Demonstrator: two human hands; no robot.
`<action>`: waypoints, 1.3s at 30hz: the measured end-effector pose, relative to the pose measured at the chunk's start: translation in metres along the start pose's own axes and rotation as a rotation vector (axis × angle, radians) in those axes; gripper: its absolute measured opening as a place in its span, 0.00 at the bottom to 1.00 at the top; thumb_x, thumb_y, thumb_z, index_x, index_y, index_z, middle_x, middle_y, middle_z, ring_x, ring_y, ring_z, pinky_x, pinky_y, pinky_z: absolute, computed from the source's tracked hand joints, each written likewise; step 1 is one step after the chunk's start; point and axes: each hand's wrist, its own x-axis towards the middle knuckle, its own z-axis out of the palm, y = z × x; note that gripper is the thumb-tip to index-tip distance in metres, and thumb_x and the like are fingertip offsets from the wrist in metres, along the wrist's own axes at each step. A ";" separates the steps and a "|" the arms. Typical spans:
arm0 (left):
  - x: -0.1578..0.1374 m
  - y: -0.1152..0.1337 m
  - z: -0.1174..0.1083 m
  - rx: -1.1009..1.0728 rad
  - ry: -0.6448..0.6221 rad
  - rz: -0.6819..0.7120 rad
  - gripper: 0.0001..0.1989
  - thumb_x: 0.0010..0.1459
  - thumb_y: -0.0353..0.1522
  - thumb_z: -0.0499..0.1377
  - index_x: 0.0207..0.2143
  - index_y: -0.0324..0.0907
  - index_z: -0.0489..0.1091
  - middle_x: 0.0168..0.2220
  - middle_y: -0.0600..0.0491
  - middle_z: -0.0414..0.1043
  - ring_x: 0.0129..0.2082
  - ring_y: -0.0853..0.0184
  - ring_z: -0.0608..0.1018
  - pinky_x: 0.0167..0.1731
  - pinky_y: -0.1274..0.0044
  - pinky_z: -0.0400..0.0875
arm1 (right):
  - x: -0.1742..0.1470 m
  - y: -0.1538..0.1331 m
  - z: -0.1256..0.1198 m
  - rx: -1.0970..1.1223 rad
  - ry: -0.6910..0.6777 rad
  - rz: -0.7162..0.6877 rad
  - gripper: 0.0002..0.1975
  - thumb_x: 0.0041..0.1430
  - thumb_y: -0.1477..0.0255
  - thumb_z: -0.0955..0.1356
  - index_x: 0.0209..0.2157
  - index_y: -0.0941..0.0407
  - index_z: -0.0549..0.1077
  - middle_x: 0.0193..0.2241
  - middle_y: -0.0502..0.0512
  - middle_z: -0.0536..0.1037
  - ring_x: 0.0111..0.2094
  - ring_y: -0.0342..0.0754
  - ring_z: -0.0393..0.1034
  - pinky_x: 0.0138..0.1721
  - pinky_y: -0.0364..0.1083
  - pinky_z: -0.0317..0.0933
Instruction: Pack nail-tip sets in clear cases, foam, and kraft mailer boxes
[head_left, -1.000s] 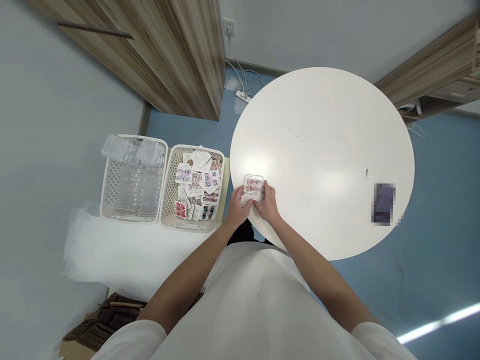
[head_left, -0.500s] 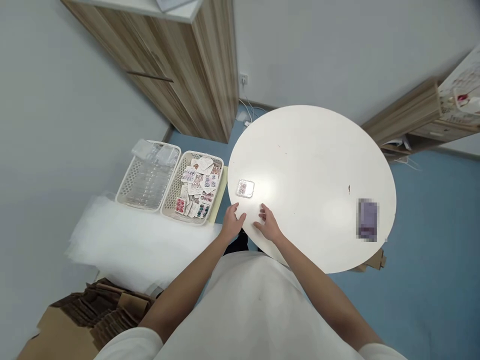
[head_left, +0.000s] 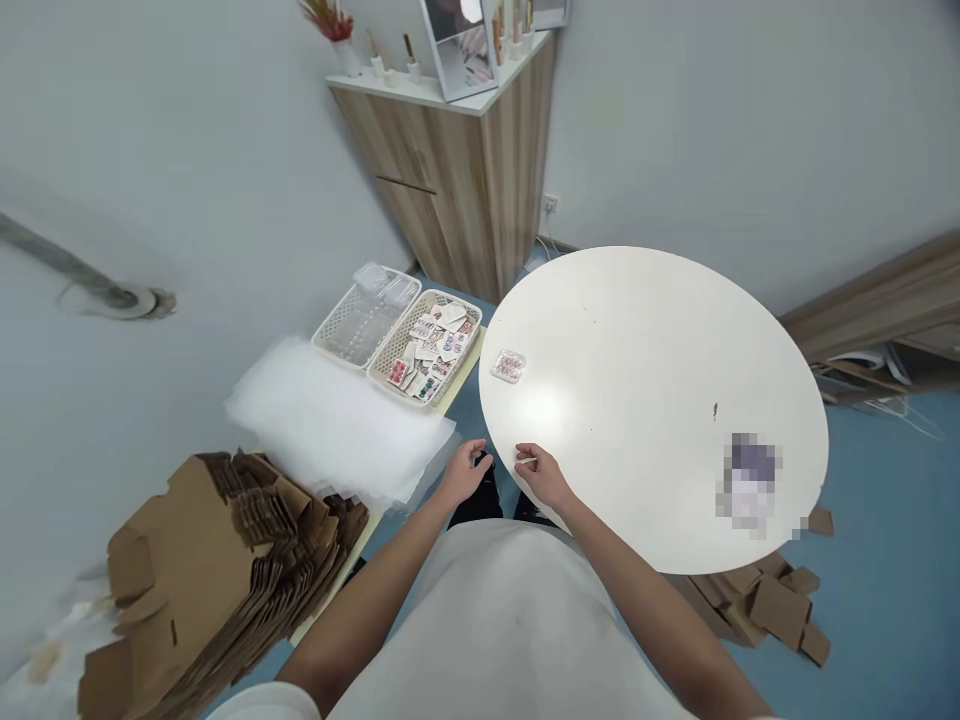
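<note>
A small clear plastic box [head_left: 508, 366] with pinkish press-on nails in it lies near the left rim of the white round table [head_left: 645, 350]. My left hand [head_left: 465, 472] hovers just off the table's near left edge, empty, its fingers bent and thumb apart. Over the near edge of the tabletop, my right hand [head_left: 543, 474] is also empty, with loosely curled fingers apart from the thumb. Neither hand touches the box, which sits beyond both of them.
Left of the table, one white basket [head_left: 321, 338] holds clear plastic boxes and another basket [head_left: 373, 374] holds nail cards. White foam sheets [head_left: 330, 420] and flattened cardboard boxes [head_left: 187, 560] lie nearer. A blurred-out item [head_left: 752, 480] rests at the table's right. A wooden cabinet [head_left: 465, 190] stands behind.
My view has tilted up and swung, showing more cabinet top and cardboard. Both hands have drawn back from the plastic box toward my body. The box stays near the table's left rim.
</note>
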 end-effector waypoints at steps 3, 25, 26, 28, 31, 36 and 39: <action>-0.014 -0.004 -0.008 -0.035 0.039 -0.017 0.18 0.49 0.37 0.56 0.43 0.42 0.65 0.46 0.46 0.67 0.44 0.61 0.71 0.39 0.70 0.67 | -0.005 -0.003 0.003 -0.026 -0.056 -0.020 0.18 0.47 0.70 0.64 0.43 0.55 0.67 0.38 0.55 0.70 0.28 0.41 0.65 0.33 0.46 0.63; -0.048 -0.069 -0.140 -0.132 0.281 0.053 0.19 0.47 0.37 0.57 0.42 0.42 0.65 0.45 0.47 0.67 0.37 0.65 0.74 0.35 0.73 0.69 | 0.013 -0.050 0.133 -0.246 -0.274 -0.191 0.18 0.46 0.67 0.65 0.41 0.57 0.69 0.34 0.55 0.72 0.32 0.44 0.67 0.34 0.46 0.62; -0.046 -0.067 -0.142 -0.143 0.294 0.053 0.20 0.47 0.37 0.58 0.43 0.42 0.64 0.46 0.46 0.66 0.38 0.65 0.74 0.36 0.73 0.69 | 0.015 -0.053 0.135 -0.266 -0.287 -0.191 0.18 0.46 0.67 0.65 0.41 0.57 0.69 0.34 0.54 0.72 0.32 0.44 0.67 0.34 0.46 0.62; -0.042 -0.063 -0.145 -0.179 0.333 0.041 0.23 0.46 0.38 0.59 0.46 0.41 0.62 0.49 0.44 0.63 0.39 0.64 0.73 0.36 0.72 0.68 | 0.022 -0.062 0.140 -0.303 -0.299 -0.205 0.17 0.47 0.67 0.66 0.41 0.57 0.69 0.35 0.54 0.72 0.33 0.44 0.67 0.36 0.47 0.62; -0.034 -0.057 -0.148 -0.249 0.378 -0.003 0.29 0.45 0.38 0.60 0.50 0.40 0.58 0.53 0.41 0.56 0.44 0.61 0.71 0.39 0.71 0.66 | 0.035 -0.075 0.146 -0.368 -0.293 -0.230 0.18 0.47 0.67 0.66 0.42 0.57 0.68 0.40 0.56 0.71 0.38 0.47 0.66 0.40 0.48 0.61; -0.024 -0.052 -0.154 -0.299 0.376 -0.139 0.32 0.45 0.40 0.59 0.52 0.40 0.55 0.56 0.40 0.51 0.52 0.57 0.64 0.45 0.71 0.61 | 0.065 -0.093 0.165 -0.516 -0.371 -0.175 0.25 0.46 0.62 0.66 0.47 0.54 0.64 0.50 0.58 0.64 0.50 0.51 0.59 0.47 0.50 0.56; -0.015 -0.048 -0.166 -0.282 0.367 -0.249 0.33 0.44 0.42 0.59 0.52 0.41 0.55 0.57 0.42 0.50 0.55 0.57 0.59 0.48 0.73 0.57 | 0.087 -0.101 0.189 -0.566 -0.427 -0.195 0.28 0.45 0.62 0.66 0.50 0.54 0.61 0.52 0.58 0.61 0.54 0.52 0.54 0.51 0.51 0.52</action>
